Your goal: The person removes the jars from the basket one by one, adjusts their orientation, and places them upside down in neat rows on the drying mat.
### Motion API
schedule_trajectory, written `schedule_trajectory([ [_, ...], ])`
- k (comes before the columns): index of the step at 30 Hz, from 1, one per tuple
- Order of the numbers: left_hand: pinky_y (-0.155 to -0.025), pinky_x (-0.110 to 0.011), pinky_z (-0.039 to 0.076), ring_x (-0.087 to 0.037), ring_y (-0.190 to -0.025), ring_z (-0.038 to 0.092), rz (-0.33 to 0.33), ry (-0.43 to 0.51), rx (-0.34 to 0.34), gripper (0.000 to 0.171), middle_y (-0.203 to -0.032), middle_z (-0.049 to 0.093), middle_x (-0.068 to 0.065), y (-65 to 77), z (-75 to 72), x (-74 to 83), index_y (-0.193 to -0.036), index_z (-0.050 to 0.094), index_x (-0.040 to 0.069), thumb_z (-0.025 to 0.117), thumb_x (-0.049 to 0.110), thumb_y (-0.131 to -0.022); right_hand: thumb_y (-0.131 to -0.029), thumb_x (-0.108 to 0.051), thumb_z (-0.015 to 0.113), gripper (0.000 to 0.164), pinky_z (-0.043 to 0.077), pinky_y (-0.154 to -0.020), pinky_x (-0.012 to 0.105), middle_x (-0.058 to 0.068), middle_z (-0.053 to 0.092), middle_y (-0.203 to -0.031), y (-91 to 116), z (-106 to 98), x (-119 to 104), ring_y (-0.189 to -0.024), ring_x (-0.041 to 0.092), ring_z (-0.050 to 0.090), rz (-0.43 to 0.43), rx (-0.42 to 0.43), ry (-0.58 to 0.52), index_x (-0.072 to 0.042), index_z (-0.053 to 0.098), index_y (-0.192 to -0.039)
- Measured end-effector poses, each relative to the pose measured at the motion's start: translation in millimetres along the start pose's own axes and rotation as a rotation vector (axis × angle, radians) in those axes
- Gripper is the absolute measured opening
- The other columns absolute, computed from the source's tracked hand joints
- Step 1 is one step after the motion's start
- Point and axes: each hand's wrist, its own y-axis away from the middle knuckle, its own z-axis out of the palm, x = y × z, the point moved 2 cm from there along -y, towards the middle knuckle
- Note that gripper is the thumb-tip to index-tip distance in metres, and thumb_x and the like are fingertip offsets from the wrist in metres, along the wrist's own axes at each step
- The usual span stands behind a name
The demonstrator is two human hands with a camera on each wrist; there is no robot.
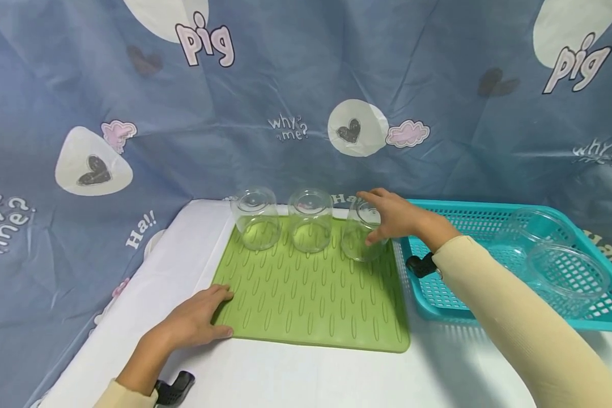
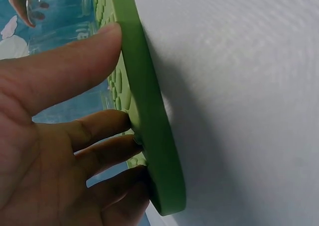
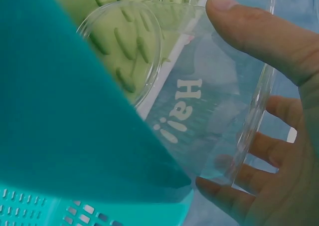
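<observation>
Three clear drinking glasses stand upside down in a row along the far part of a green ridged mat [image 1: 306, 306]: a left glass [image 1: 257, 224], a middle glass [image 1: 310, 224] and a right glass [image 1: 356, 241]. My right hand [image 1: 395, 215] holds the right glass near its base, thumb on the near side and fingers on the far side, as the right wrist view shows through the clear wall [image 3: 209, 86]. At the mat's near left corner, my left hand [image 1: 194, 317] rests with thumb and fingertips against the edge [image 2: 144, 96], fingers loosely extended.
A turquoise perforated basket [image 1: 474, 205] stands right of the mat, close to its edge. Inside it are two more clear glasses, one farther back [image 1: 538, 229] and one nearer [image 1: 566, 277]. Blue printed cloth [image 1: 285, 73] hangs behind the white table [image 1: 285, 377].
</observation>
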Motion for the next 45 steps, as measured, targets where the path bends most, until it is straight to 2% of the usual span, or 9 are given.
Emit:
schedule_trajectory([
  [14, -0.11, -0.062, 0.041, -0.049, -0.135, 0.045, 0.009, 0.008, 0.017, 0.075, -0.148, 0.047, -0.024, 0.7, 0.3, 0.2, -0.136, 0.053, -0.001, 0.083, 0.032, -0.076, -0.077, -0.037, 0.085, 0.108, 0.042, -0.109, 0.064, 0.022, 0.024, -0.159, -2.6, -4.6, -2.1, -0.143, 0.046, 0.033, -0.018, -0.004, 0.018, -0.016, 0.019, -0.16],
  [21, -0.109, -0.061, 0.042, -0.048, -0.133, 0.047, 0.012, 0.006, 0.018, 0.074, -0.146, 0.049, -0.023, 0.0, 0.7, 0.0, -0.135, 0.055, 0.0, 0.084, 0.033, -0.075, -0.076, -0.037, 0.086, 0.108, 0.04, -0.11, 0.064, 0.021, 0.024, -0.16, -5.9, -8.6, -4.1, -0.144, 0.046, 0.033, -0.025, 0.027, 0.024, -0.016, 0.021, -0.159],
  [29, -0.11, -0.061, 0.041, -0.048, -0.135, 0.045, 0.015, -0.004, 0.008, 0.075, -0.148, 0.047, -0.023, -1.2, -2.2, 0.7, -0.135, 0.054, 0.0, 0.083, 0.034, -0.075, -0.077, -0.036, 0.085, 0.107, 0.038, -0.112, 0.065, 0.022, 0.021, -0.162, -6.9, -5.7, -5.1, -0.146, 0.048, 0.028, 0.006, -0.006, 0.053, -0.016, 0.021, -0.16],
  [45, -0.11, -0.063, 0.04, -0.05, -0.136, 0.043, 0.002, 0.0, 0.003, 0.075, -0.149, 0.046, -0.025, -1.3, -0.3, -0.5, -0.136, 0.054, 0.0, 0.083, 0.033, -0.075, -0.08, -0.032, 0.083, 0.102, 0.035, -0.113, 0.067, 0.019, 0.02, -0.163, -15.2, 1.2, -2.4, -0.147, 0.047, 0.026, 0.069, -0.004, 0.003, -0.019, 0.021, -0.159],
])
